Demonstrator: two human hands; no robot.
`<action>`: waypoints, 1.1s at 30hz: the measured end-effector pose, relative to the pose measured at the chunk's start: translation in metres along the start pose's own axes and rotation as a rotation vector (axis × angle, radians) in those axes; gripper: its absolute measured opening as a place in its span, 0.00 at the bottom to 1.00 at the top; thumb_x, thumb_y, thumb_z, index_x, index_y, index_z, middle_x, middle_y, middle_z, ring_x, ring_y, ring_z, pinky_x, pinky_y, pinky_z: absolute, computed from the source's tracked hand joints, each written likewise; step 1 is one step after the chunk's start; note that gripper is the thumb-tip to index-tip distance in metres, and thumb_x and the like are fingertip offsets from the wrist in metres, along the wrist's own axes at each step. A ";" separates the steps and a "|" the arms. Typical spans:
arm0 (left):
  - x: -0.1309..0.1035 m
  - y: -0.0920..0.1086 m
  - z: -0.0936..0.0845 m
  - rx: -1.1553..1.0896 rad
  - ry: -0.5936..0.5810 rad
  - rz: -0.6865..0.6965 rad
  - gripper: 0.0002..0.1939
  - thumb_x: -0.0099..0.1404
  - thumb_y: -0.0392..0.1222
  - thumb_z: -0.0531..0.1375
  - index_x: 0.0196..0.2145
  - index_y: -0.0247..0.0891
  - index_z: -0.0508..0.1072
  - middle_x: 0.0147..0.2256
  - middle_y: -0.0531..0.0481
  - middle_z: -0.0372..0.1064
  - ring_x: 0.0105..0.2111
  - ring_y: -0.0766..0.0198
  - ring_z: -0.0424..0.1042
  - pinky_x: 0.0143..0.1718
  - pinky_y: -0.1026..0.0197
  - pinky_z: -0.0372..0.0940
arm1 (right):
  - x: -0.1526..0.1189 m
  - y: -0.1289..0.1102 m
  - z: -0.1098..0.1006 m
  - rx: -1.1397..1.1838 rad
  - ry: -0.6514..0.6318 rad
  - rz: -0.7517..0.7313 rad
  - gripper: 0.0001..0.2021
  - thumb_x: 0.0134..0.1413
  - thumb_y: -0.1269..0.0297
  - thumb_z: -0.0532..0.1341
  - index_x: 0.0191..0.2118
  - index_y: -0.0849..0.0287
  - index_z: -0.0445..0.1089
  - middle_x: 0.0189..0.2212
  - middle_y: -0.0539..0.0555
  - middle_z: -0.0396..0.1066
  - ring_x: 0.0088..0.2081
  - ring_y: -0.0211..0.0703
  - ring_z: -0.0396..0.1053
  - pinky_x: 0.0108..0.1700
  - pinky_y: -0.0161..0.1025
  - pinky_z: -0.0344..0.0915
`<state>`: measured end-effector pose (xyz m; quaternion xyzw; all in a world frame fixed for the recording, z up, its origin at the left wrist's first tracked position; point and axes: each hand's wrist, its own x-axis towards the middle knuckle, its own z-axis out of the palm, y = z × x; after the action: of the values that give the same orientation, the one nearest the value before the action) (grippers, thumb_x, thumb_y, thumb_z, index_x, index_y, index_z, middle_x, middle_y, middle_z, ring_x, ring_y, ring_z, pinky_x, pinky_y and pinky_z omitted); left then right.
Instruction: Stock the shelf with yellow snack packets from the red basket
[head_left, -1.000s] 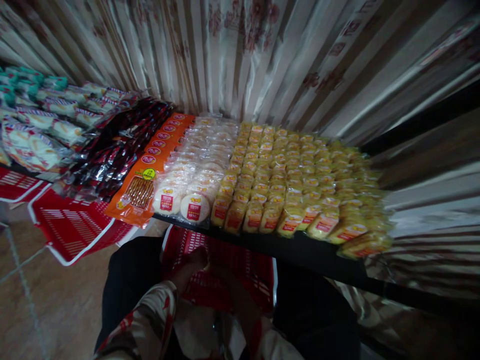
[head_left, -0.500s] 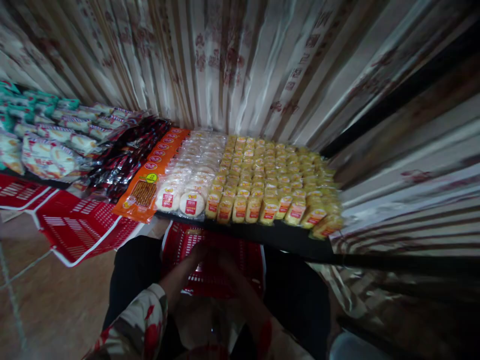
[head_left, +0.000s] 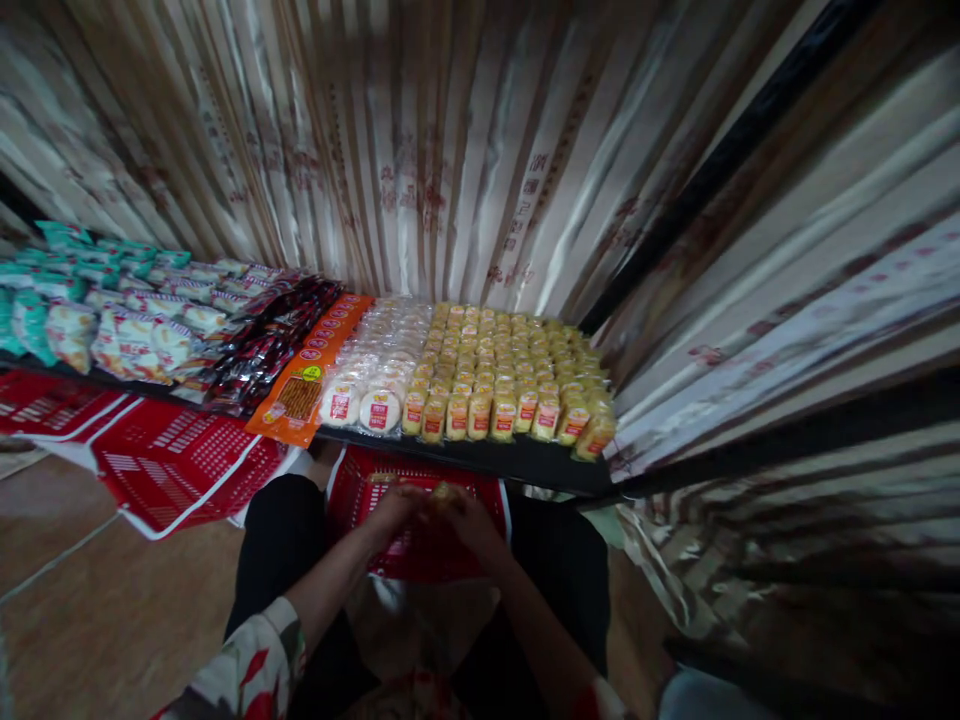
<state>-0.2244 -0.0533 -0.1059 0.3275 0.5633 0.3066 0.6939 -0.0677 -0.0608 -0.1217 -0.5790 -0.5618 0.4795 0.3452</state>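
Both my hands are over a red plastic basket between my knees, below the shelf edge. In my right hand is a small yellow wrapped snack cake, gripped at the fingertips. My left hand is closed close beside it, fingers pointing at the cake; the dim light hides what they pinch. Another small yellowish packet lies at the basket's far side. Just beyond the basket, yellow wrapped cakes stand in rows on the black shelf.
Left of the cakes sit round white wrapped crackers, an orange snack bag, dark red packets, white packets and teal packets. More red baskets are at the left. A striped curtain hangs behind.
The view has shifted, so the shelf goods sit further left at the right end. My hands have lifted slightly inside the basket, and a yellow cake now shows at the right fingertips.
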 end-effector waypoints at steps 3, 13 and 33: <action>-0.014 0.014 0.009 -0.026 -0.041 0.080 0.10 0.46 0.43 0.64 0.27 0.34 0.72 0.24 0.52 0.71 0.24 0.68 0.67 0.29 0.65 0.61 | -0.003 -0.015 -0.014 0.151 -0.027 0.079 0.20 0.41 0.46 0.59 0.35 0.58 0.67 0.26 0.53 0.73 0.28 0.43 0.70 0.31 0.39 0.66; -0.042 0.036 0.036 -0.029 -0.117 0.148 0.18 0.44 0.43 0.65 0.33 0.36 0.68 0.25 0.55 0.69 0.22 0.69 0.67 0.24 0.67 0.58 | -0.017 -0.054 -0.051 0.374 0.007 0.145 0.26 0.35 0.42 0.65 0.37 0.57 0.67 0.19 0.46 0.66 0.22 0.34 0.62 0.25 0.31 0.56; -0.016 0.067 0.132 0.394 0.185 0.579 0.15 0.55 0.31 0.54 0.41 0.36 0.71 0.41 0.45 0.67 0.37 0.64 0.70 0.42 0.59 0.65 | -0.010 -0.039 -0.112 0.204 0.529 -0.084 0.24 0.44 0.54 0.60 0.48 0.60 0.64 0.36 0.56 0.74 0.37 0.46 0.72 0.42 0.44 0.69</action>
<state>-0.1012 -0.0406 -0.0228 0.5716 0.5560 0.4045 0.4478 0.0260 -0.0504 -0.0494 -0.6226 -0.4243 0.3511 0.5559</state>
